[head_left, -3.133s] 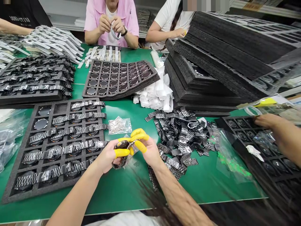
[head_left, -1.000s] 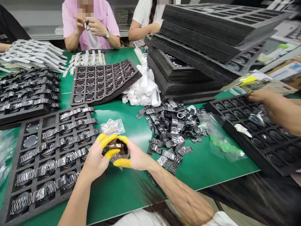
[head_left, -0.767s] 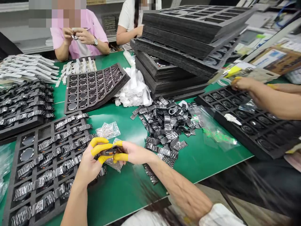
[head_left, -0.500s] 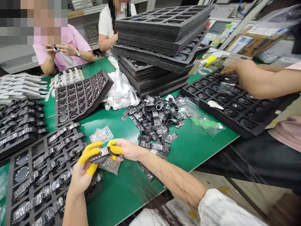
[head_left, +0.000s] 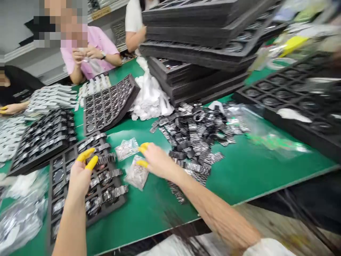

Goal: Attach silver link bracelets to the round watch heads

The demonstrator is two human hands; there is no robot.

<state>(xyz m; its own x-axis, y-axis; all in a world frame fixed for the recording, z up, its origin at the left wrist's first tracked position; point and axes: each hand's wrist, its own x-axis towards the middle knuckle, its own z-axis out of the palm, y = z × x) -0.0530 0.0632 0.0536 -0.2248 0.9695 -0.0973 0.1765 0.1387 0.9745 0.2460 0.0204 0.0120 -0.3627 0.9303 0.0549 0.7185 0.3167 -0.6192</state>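
Note:
My left hand (head_left: 81,172), with yellow finger cots, is over a black foam tray (head_left: 121,203) of wristwatches. Its thumb and forefinger close at the end of a black wristwatch (head_left: 106,160) with a link bracelet; motion blurs the contact. My right hand (head_left: 158,160), also in yellow cots, is held above the green table with finger and thumb apart and nothing between them. Close to its fingertips lie two small clear bags of thin metal pins, an upper bag (head_left: 126,149) and a lower bag (head_left: 136,173). Right of this hand is a heap of black link straps (head_left: 193,133).
Tall stacked foam trays (head_left: 186,33) rise at the back. A bent tray of watch heads (head_left: 109,103) lies beside white wrapping (head_left: 150,96). A second tray of watches (head_left: 48,135) and crumpled plastic (head_left: 23,213) are at left. Co-workers sit across, one in a pink shirt (head_left: 102,41).
The view has swung left. My hands have parted: the left went from the wristwatch held in front of me to the tray, the right let go and opened near the pin bags.

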